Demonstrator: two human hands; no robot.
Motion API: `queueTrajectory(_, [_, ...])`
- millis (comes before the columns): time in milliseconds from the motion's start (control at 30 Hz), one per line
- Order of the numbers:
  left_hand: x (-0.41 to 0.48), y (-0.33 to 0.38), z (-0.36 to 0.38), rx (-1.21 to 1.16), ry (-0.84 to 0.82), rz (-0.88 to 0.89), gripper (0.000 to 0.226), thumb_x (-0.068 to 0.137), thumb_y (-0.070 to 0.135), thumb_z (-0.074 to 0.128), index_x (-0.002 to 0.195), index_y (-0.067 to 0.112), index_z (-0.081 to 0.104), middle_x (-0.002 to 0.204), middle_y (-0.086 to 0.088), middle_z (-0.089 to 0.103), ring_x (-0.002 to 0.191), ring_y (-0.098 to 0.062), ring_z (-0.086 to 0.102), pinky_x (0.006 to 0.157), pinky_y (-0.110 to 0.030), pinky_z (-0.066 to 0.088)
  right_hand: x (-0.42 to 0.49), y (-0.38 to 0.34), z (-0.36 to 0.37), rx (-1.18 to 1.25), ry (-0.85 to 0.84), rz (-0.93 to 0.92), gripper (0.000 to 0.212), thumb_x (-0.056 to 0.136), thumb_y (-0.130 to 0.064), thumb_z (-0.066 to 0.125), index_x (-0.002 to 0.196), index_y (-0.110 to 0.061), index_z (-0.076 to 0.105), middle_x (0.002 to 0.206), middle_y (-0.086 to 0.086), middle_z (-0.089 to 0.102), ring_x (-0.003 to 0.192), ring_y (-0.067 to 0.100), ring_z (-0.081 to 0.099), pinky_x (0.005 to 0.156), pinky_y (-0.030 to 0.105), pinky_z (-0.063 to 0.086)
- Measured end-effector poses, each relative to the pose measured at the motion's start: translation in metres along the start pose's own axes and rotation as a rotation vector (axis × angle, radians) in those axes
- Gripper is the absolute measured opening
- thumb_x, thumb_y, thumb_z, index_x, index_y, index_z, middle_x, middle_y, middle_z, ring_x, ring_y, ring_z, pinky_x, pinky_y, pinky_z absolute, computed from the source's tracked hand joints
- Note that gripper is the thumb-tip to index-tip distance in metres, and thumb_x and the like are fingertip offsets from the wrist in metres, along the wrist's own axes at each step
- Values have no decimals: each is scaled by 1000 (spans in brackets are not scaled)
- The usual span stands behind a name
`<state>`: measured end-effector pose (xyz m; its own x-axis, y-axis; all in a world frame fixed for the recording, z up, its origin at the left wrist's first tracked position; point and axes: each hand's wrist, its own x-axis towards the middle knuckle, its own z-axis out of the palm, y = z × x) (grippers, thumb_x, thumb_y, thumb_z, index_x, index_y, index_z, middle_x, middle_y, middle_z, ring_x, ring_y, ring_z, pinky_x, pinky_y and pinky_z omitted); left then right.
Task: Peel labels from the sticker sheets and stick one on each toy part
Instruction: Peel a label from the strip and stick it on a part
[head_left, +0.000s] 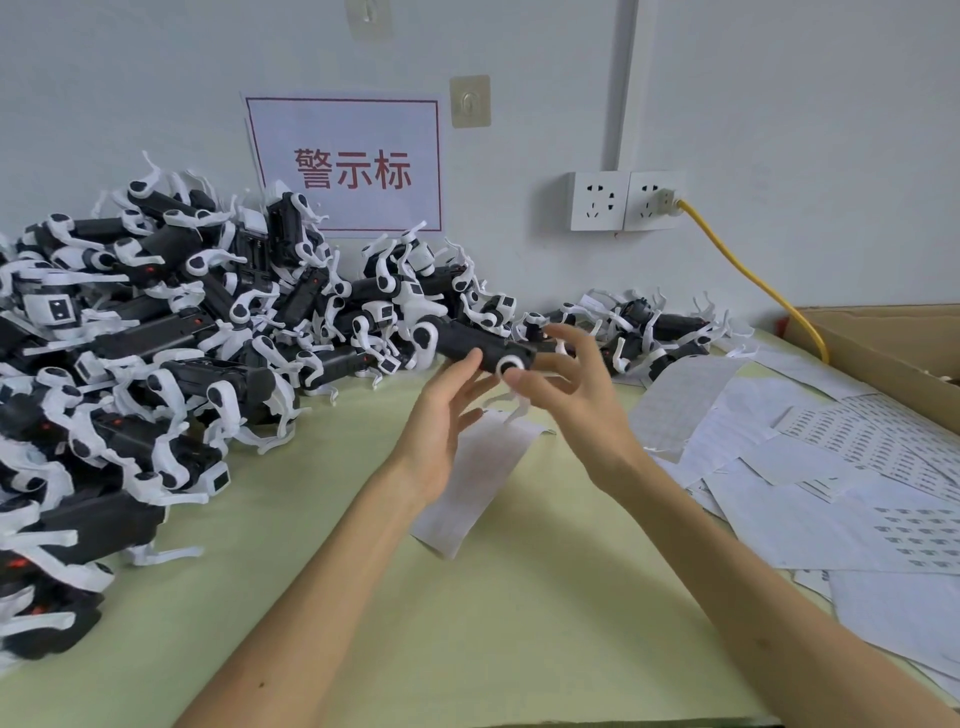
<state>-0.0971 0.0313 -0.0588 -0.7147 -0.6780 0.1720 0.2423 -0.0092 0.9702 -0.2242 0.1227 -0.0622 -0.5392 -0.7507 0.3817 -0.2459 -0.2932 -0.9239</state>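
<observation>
A black toy part (470, 343) with white legs is held above the green table (467, 623), at the middle of the view. My right hand (576, 400) pinches its right end, thumb just under the round white joint (510, 365), with the other fingers spread behind it. My left hand (441, 426) reaches up with straight fingers, the tips touching the black body from below and from the left. Under both hands lies a narrow white sticker strip (467, 488). Sticker sheets (852, 457) with rows of small dark labels are scattered to the right.
A big heap of black-and-white toy parts (156, 338) fills the left side up to the wall. A smaller group (654, 327) lies at the back right. A cardboard box (883, 353), a yellow cable (753, 275) and wall sockets (623, 200) are on the right.
</observation>
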Motion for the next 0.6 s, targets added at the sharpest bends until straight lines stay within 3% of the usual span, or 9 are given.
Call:
queueTrajectory(100, [-3,-4,6,181,-80,76,46,91,48,54,135,39,58,136,30,59,128,10,51,110,-31,35,5,-4,-8,167,88,41,69,72,-40,79,133,-27,50,108,4,74,97,16,73,79,28,57])
queueTrajectory(167, [-3,-8,9,244,-101,42,62,85,52,58,144,41,48,145,31,50,126,17,45,108,-25,32,7,-6,-13,260,114,69,69,73,-37,79,134,-23,51,105,1,76,100,24,73,77,30,58])
queueTrajectory(200, [-2,-10,9,278,-96,-7,64,85,52,61,146,41,47,147,27,48,130,14,43,106,-23,30,7,-6,-16,300,123,80,68,73,-37,79,133,-21,52,103,-1,75,98,26,73,77,32,59])
queueTrajectory(267, [0,-12,6,363,-76,-78,44,95,40,65,138,39,56,141,17,55,134,-1,46,104,-24,34,9,-8,-19,367,126,115,66,74,-38,79,132,-17,55,95,-5,73,91,25,71,81,39,61])
queueTrajectory(333, [1,-13,4,398,3,-91,22,101,24,59,119,33,69,123,13,66,121,-9,56,93,-23,40,10,-10,-21,403,97,157,57,77,-42,74,124,-15,59,94,-2,70,90,22,69,84,43,60])
queueTrajectory(433, [2,-7,-1,282,149,-102,22,103,22,51,97,25,72,106,3,76,98,-15,66,83,-30,42,10,-12,-24,479,-21,178,16,89,-43,63,94,-29,71,83,-2,71,92,20,69,83,34,49])
queueTrajectory(500, [5,-1,-6,187,143,-138,24,102,16,46,99,19,69,109,-9,75,93,-20,69,88,-37,47,9,-15,-22,494,-64,183,17,90,-40,61,81,-34,73,77,-6,69,82,16,66,77,27,44])
queueTrajectory(533, [6,1,-9,129,102,-150,23,103,17,46,103,16,69,111,-14,73,95,-22,69,90,-38,48,9,-16,-22,481,-50,182,12,87,-40,64,86,-30,72,79,-6,68,77,15,63,75,26,43])
queueTrajectory(600, [4,3,-9,25,-24,-173,35,106,36,44,112,12,69,113,-16,72,99,-26,67,92,-41,46,9,-15,-19,425,-24,170,34,82,-41,67,107,-19,60,92,0,68,85,20,62,82,33,44])
